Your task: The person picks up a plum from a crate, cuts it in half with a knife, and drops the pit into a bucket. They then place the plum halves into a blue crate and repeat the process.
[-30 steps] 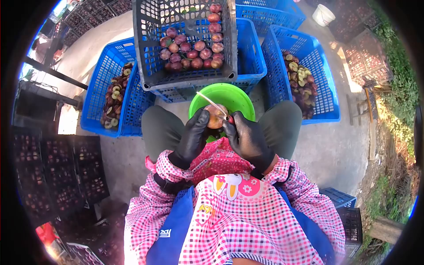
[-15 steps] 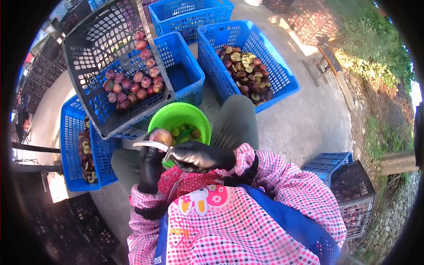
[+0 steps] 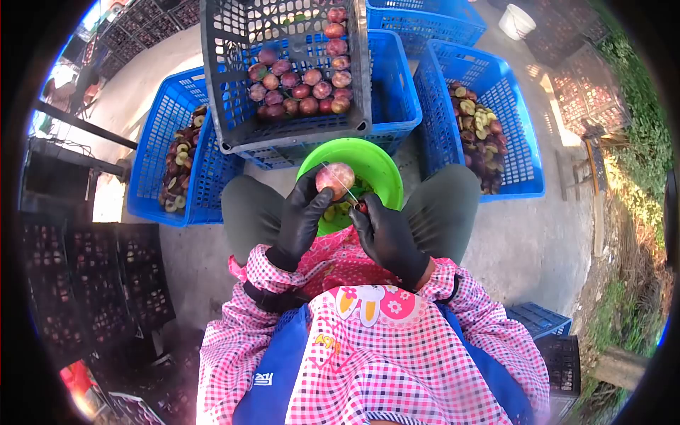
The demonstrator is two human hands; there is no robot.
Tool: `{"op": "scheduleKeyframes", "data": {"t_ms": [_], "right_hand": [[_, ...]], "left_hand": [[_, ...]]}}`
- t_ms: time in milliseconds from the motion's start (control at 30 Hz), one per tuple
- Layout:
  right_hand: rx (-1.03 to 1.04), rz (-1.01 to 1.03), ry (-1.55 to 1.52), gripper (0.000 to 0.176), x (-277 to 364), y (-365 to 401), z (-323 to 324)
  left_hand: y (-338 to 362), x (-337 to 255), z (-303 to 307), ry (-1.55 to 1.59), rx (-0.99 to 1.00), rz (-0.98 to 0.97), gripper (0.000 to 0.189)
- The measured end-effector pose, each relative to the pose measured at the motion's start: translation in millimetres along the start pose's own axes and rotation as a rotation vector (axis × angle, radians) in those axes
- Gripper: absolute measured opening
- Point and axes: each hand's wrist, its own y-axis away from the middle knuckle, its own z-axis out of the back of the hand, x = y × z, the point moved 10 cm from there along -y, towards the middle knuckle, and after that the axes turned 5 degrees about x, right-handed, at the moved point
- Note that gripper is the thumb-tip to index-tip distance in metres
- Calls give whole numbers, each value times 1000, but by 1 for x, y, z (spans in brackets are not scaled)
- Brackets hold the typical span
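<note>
Between the black-gloved fingers of my left hand (image 3: pixel 299 218) sits a reddish plum (image 3: pixel 336 178). My right hand (image 3: pixel 391 241), gloved in black too, is closed around the red handle of a knife (image 3: pixel 362 207). Its thin blade lies across the plum's face, edge turned toward the fruit. Both hands are over a bright green bucket (image 3: pixel 388 164) between my knees, with pieces of green and yellowish fruit at its bottom. Whole plums (image 3: pixel 309 105) lie in a tilted black crate (image 3: pixel 286 134) just beyond the bucket.
A blue crate (image 3: pixel 524 185) at the right holds cut plums (image 3: pixel 479 134); another blue crate (image 3: pixel 145 177) at the left holds more. The black crate rests on a blue one (image 3: pixel 397 120). Dark stacked crates (image 3: pixel 99 283) stand at far left, a white bucket (image 3: pixel 516 23) at the back.
My view has swung left, so the crates appear further right. The knife blade, earlier pointing left beside the plum, now lies across it, and my hands are further apart.
</note>
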Motion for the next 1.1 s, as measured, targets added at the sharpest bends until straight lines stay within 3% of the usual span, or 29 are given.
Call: {"op": "scheduleKeyframes", "data": {"t_ms": [367, 567, 633, 767, 833, 967, 1033, 1067, 1100], "right_hand": [[7, -5, 103, 22, 1, -3, -10], [46, -44, 72, 23, -13, -1, -21], [13, -21, 68, 23, -12, -2, -20], [-40, 65, 19, 25, -5, 0, -16], [-16, 55, -18, 26, -7, -1, -13], [15, 91, -97, 27, 0, -1, -8], [1, 104, -98, 26, 5, -4, -8], [-14, 61, -44, 26, 5, -5, -9], [-30, 16, 10, 26, 3, -4, -8]], "left_hand": [[5, 1, -2, -114, 27, 54, 54], [6, -13, -9, -248, 2, -24, 54], [4, 17, -9, 227, 69, 197, 54], [2, 26, -30, 499, 68, 292, 55], [-1, -13, -24, -131, 13, -19, 58], [3, -39, -34, -469, -12, -199, 56], [0, -17, -24, -25, -31, -59, 56], [-1, -18, -25, -26, -29, -57, 56], [-2, -7, -31, 279, 18, 60, 56]]}}
